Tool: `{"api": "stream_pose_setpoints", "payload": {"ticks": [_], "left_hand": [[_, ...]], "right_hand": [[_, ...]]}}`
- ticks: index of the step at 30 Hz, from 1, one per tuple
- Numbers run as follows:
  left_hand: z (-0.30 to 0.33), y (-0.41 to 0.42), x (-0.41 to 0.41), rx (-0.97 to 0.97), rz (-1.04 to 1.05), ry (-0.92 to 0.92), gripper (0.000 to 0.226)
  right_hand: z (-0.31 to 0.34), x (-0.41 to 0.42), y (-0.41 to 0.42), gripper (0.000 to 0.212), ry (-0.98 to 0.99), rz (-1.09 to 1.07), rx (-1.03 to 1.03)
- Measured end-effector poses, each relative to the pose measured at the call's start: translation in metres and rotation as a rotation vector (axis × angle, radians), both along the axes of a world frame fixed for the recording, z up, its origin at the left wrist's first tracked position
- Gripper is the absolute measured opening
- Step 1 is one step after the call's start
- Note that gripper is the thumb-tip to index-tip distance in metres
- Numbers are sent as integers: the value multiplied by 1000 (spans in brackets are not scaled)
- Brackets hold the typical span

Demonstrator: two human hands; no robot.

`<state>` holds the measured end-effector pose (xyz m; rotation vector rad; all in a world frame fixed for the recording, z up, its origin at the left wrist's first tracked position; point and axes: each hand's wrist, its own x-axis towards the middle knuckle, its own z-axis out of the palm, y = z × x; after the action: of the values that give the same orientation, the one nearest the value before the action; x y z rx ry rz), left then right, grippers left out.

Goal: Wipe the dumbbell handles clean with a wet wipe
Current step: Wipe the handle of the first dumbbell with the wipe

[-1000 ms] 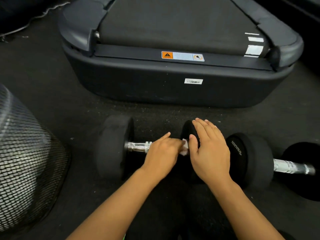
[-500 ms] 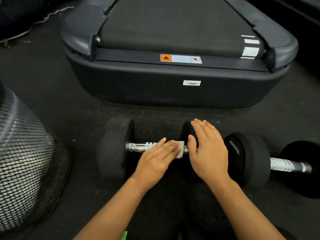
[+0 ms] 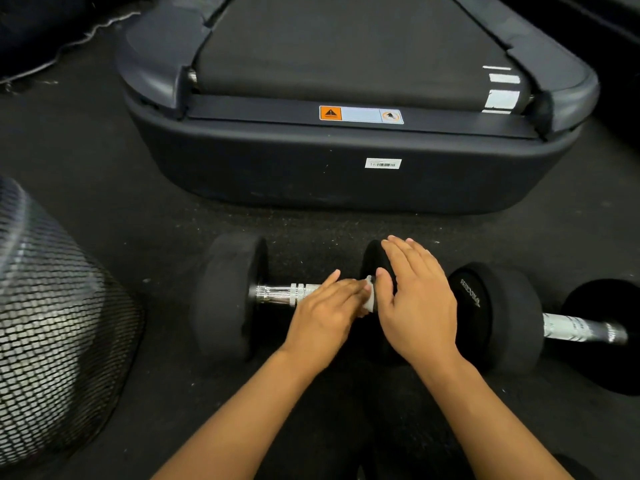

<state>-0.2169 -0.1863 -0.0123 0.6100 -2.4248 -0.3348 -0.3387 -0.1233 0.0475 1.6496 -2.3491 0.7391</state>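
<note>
Dumbbell [image 3: 228, 296] lies on the floor [image 3: 104, 174] at frame centre, axis running 9 to 3 o'clock. Left weight in clear view; right weight [image 3: 372, 261] mostly hidden under the right hand. Chrome handle [image 3: 280, 293] exposed on its 9 o'clock half; the 3 o'clock half is covered by the left hand.

Left hand [image 3: 325, 313]: fingers nearly straight, laid flat over the handle, pressing a white wipe [image 3: 370, 299] onto the bar. Wipe shows only as a small edge past the fingertips, right against the inner face of the right weight. Can't tell if the thumb wraps under the bar. Hand is a bit motion-blurred.

Right hand [image 3: 415, 299]: fingers straight and together, palm down on top of the right weight, thumb next to the wipe edge. Nothing held.

Second dumbbell [image 3: 498, 313] at 3 o'clock, near weight just beside the right hand, white lettering on its face, unreadable. Its handle [image 3: 581, 329] runs toward the frame edge; far weight cut off.

Treadmill [image 3: 346, 174] at 12 o'clock, rear end facing the camera, orange warning sticker and a barcode label on it, apart from the dumbbells. Mesh bin [image 3: 52, 323] at 9 o'clock, well apart from the dumbbell.
</note>
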Motion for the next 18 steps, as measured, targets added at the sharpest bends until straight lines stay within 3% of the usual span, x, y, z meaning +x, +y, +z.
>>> {"api": "stream_pose_setpoints", "payload": {"ticks": [5,8,11,14,18], "left_hand": [[42,-23,-5,289,178,-304,25],[35,-13,3,186,100,-243,22],[25,-3,2,111,30,-189,37],[41,-5,-9,140,111,-265,19],[53,-14,-16,224,196,-413,18]], "right_hand": [[1,0,0,51,0,5,31],[0,0,2,50,5,1,18],[0,1,1,49,-4,-2,14],[1,0,1,49,0,3,20],[1,1,1,49,-5,5,1]]}}
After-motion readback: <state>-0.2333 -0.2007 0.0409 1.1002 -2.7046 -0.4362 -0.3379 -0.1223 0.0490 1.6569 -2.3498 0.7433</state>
